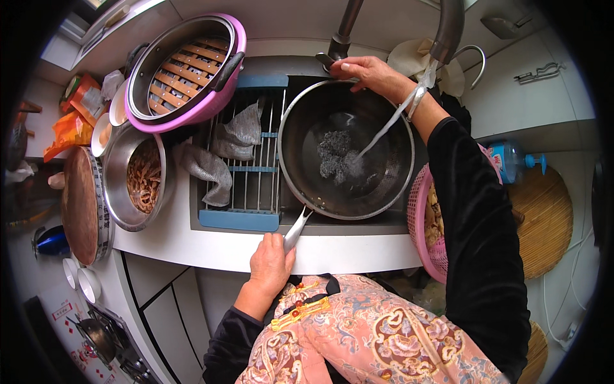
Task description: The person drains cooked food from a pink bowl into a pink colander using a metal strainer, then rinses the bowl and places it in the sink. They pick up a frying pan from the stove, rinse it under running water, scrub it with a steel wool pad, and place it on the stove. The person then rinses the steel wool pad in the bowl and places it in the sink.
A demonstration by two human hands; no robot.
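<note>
A dark wok (383,187) sits in the sink, some water in its bottom. My left hand (269,261) grips its metal handle (296,230) at the counter's front edge. At the back of the sink, my right hand (367,77) has its fingers around the faucet lever (325,61). From the faucet spout (447,33), a stream of water (391,122) runs past my wrist into the wok, and bubbles spread where it lands. Beside the wok, a blue-ended drying rack (239,222) spans the sink, with grey mesh cloths (240,132) on it.
Left stand a steamer pot (229,36) in a pink basin (241,29), a steel bowl (117,192) of brown strips and a round chopping board (79,206). Right are a pink basket (417,216) of food, a blue pump bottle (511,161) and a woven round mat (547,221).
</note>
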